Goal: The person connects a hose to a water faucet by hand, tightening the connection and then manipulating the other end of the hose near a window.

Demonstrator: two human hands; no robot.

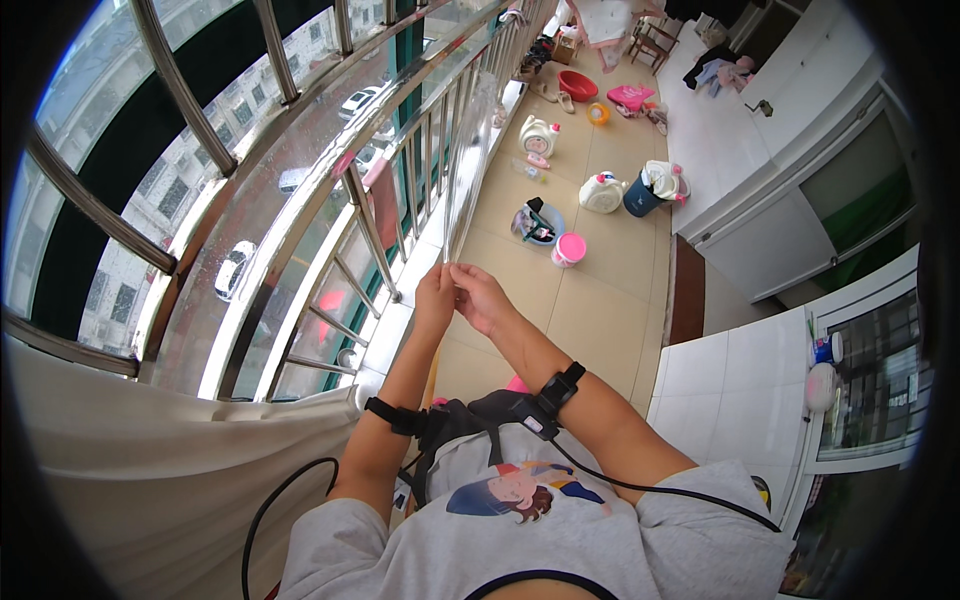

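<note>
In front of my chest, my left hand (437, 298) and my right hand (480, 298) meet at the fingertips. Both pinch the gathered near end of a long strip of transparent plastic, probably film or a bag (463, 180). From my fingers the plastic stretches away and upward beside the metal railing (341, 169). Its far end blurs against the railing bars, so I cannot tell whether it is attached there. A pink cloth (382, 202) hangs on the railing to the left of the plastic.
On the tiled floor (600, 292) stand a pink-lidded tub (568, 250), a basin of items (538, 223), detergent jugs (601, 193), a dark blue bin (642, 196) and a red basin (577, 86). A beige curtain (187, 457) hangs at left. Windows and a white-tiled wall (705, 382) flank the walkway.
</note>
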